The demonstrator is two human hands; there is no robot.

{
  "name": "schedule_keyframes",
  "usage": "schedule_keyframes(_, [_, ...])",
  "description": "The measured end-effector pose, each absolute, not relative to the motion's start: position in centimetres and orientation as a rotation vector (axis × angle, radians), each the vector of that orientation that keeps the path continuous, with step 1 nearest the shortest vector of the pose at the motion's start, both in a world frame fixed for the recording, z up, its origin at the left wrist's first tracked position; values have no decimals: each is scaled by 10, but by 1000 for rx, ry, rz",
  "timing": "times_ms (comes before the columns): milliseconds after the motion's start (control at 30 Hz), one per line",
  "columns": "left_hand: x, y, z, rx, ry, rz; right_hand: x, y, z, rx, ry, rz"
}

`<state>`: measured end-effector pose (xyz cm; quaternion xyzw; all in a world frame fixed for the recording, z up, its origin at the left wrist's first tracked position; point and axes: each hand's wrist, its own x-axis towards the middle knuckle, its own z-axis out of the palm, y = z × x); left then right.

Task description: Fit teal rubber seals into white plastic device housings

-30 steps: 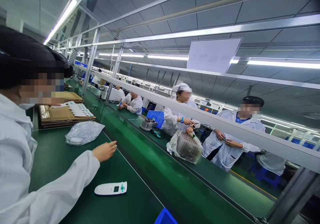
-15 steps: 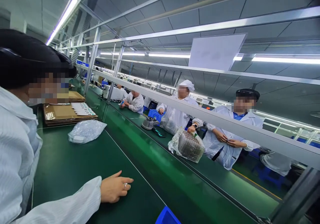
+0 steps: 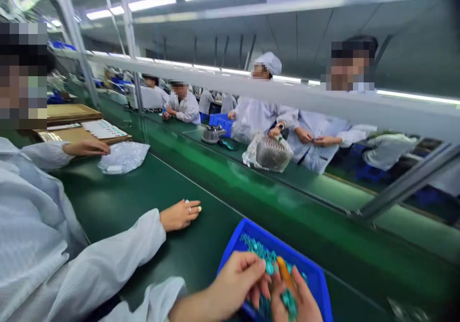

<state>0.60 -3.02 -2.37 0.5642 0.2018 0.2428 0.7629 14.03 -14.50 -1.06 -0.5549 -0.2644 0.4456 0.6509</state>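
Both my hands are over a blue plastic bin (image 3: 325,291) at the lower right. Many small teal pieces (image 3: 258,250) lie in the bin. My left hand (image 3: 233,281) pinches one rounded teal piece (image 3: 269,268) between thumb and index finger. Close beside it, my right hand (image 3: 302,300) is turned palm up with a few teal pieces (image 3: 289,303) in it. An orange cover, like a finger cot (image 3: 285,270), is on one of its fingers. Part of the bin is hidden behind my hands.
To the left, a co-worker's hand (image 3: 181,215) rests on the green table (image 3: 194,269); their other hand (image 3: 88,147) is at a clear plastic bag (image 3: 124,156). Cardboard trays (image 3: 70,132) are stacked behind. Across the line, people stand near a bubble-wrapped package (image 3: 271,153).
The view has tilted down, bringing my two hands and most of the blue bin into sight. The co-worker's second hand now shows at the plastic bag.
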Motion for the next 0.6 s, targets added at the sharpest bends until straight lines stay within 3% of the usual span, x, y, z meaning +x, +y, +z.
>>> schedule_keyframes(167, [21,-67,-7,1091,443,463,132,-147,5,-788,-59,1289])
schedule_keyframes(500, [13,-61,0,1197,462,400,119,-150,32,-674,240,1199])
schedule_keyframes(600, [14,-57,-2,1466,562,533,119,-149,36,-684,264,1175])
